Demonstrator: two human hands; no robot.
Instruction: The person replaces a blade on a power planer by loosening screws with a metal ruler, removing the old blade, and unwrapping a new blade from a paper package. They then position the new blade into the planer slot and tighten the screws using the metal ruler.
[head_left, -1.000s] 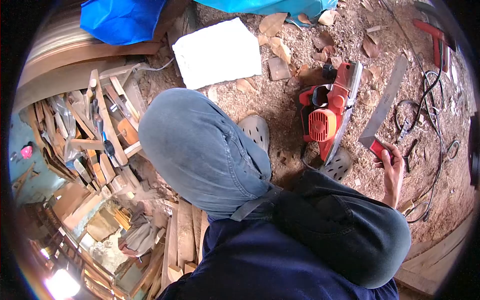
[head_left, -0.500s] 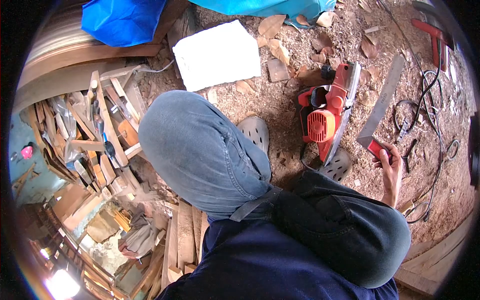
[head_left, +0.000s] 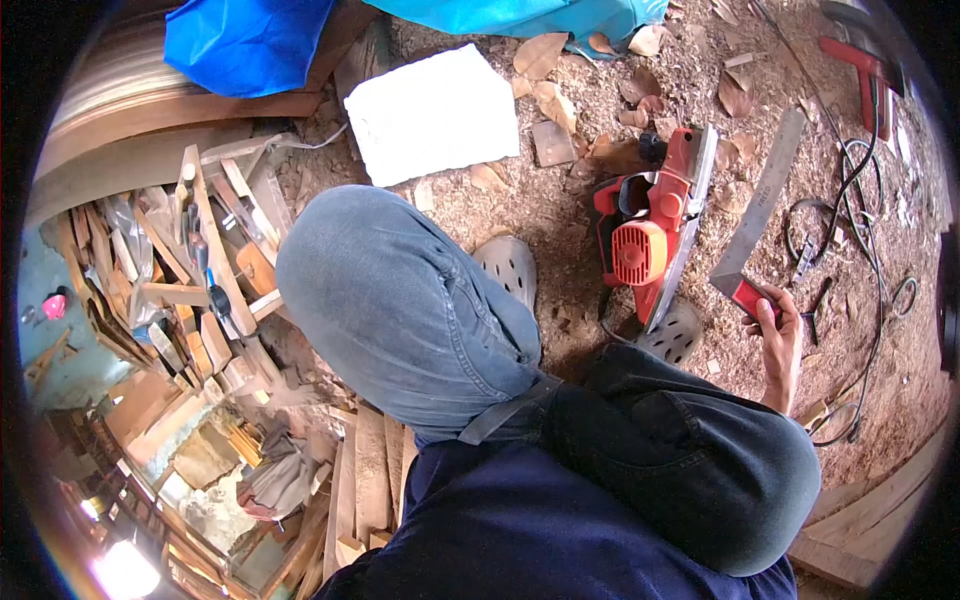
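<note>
At the right, my right hand (head_left: 783, 350) is closed around the red handle of a try square (head_left: 765, 195). Its long metal blade points up and away over the ground. To the left of the square, a red electric planer (head_left: 640, 250) lies on its side, apart from my hand. My left hand is out of view. Below the planer is one of my grey clogs (head_left: 675, 332).
A white block (head_left: 435, 115) lies on shavings and dry leaves. Black cables (head_left: 875, 250) and a red-handled tool (head_left: 860, 75) are at the far right. Wood offcuts (head_left: 180, 290) are piled on the left. Blue (head_left: 245, 45) and turquoise sheets (head_left: 520, 18) lie at the top.
The try square and my right hand have shifted very slightly left in view. My grip on the handle stays the same, and the planer has not visibly moved.
</note>
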